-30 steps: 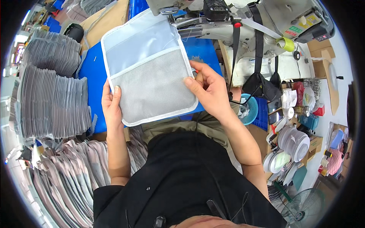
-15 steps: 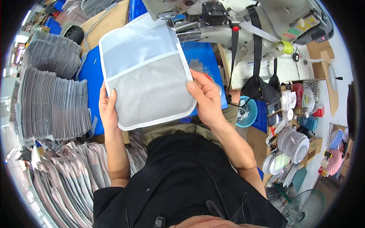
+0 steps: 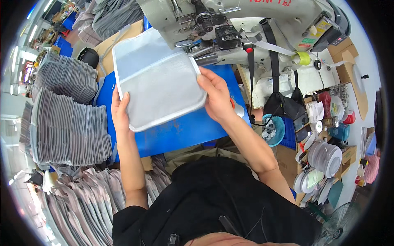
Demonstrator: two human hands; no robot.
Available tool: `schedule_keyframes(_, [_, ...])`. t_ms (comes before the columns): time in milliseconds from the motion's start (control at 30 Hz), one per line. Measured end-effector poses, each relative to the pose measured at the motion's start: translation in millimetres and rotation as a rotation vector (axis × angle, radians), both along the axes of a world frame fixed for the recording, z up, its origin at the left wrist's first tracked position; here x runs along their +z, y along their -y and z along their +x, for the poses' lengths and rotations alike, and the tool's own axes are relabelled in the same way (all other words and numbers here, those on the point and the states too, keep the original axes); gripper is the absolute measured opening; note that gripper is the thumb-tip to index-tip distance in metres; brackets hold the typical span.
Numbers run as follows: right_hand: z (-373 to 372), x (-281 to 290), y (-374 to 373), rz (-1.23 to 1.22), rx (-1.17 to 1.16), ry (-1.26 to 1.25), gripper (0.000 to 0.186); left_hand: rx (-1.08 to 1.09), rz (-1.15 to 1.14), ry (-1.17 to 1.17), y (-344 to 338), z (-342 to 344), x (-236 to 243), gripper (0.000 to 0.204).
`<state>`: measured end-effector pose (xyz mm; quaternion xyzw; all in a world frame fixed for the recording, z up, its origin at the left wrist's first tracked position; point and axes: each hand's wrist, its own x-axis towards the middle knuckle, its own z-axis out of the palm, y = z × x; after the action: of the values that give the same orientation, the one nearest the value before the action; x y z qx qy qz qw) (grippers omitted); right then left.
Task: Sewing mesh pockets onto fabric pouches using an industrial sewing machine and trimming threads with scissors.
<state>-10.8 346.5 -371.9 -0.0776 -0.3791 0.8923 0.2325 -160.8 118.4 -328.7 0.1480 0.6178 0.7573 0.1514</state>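
Note:
Between my hands is a flat grey mesh panel (image 3: 164, 88) with rounded corners, white binding round its edge and a smoother, clear-looking section across its far part. My left hand (image 3: 121, 112) grips its left edge, thumb on top and fingers underneath. My right hand (image 3: 216, 93) pinches the right edge, thumb on top. The panel is held tilted above a blue tabletop (image 3: 180, 133). Its far right edge reaches the working end of a grey sewing machine (image 3: 283, 22); whether the needle or foot touches it is hidden.
At left stand tall stacks of grey panels (image 3: 69, 127), with more pinkish-grey pieces (image 3: 90, 192) below. A light blue basket (image 3: 274, 130) holding scraps is right of the table. Rolls of white tape (image 3: 328, 158) lie further right, near a fan (image 3: 338, 229). Black straps (image 3: 276, 61) hang by the machine.
My view has shifted, showing more of the machine and tabletop. The panel is tilted differently and sits closer under the machine's head, still held in both hands.

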Motion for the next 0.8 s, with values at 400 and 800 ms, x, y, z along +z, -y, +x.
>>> schedule_keyframes(400, [103,135,-161,1.170,-1.149,0.074,0.025,-0.008,0.036,-0.051,-4,-36,4,0.061])
schedule_keyframes(800, [175,228,-518,0.830,-0.755,0.839,0.058,0.019,0.024,-0.023,-9,-17,-1,0.069])
